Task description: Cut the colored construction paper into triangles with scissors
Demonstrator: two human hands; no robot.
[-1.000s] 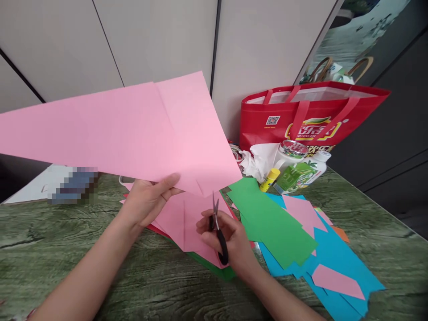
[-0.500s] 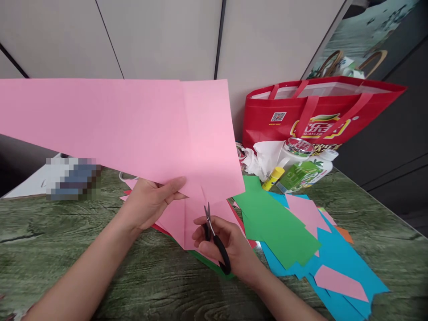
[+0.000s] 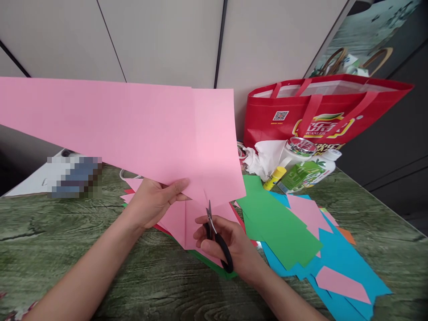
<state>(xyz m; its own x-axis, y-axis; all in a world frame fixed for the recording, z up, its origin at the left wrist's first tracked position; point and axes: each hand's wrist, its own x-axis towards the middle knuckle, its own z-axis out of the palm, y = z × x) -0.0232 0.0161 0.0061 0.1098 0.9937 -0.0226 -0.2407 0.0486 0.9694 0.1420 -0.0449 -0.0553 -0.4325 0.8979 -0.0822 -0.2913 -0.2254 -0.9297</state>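
Observation:
A large sheet of pink paper (image 3: 140,129) is held up in front of me, its lower edge pinched between the thumb and fingers of my left hand (image 3: 157,200). A short slit runs up from that edge, right of my thumb. My right hand (image 3: 230,240) grips scissors (image 3: 217,236) with black handles. Their blade tips point up at the bottom of the slit, and the blades look nearly closed. Below both hands lies a pile of folded pink paper (image 3: 174,223), with red and green edges showing beneath it.
To the right lie green paper (image 3: 277,227), blue paper (image 3: 347,258) and pink scraps. Behind them stand a yellow glue stick (image 3: 274,177), crumpled tissue (image 3: 262,158), a green carton (image 3: 297,176), a white jar (image 3: 297,151) and a red bag (image 3: 267,125). A pixelated patch (image 3: 76,176) is at left.
The scissor blades have drawn closer together at the slit. The raised sheet has tilted slightly, its top right corner now lower and further right. Both hands keep their grips.

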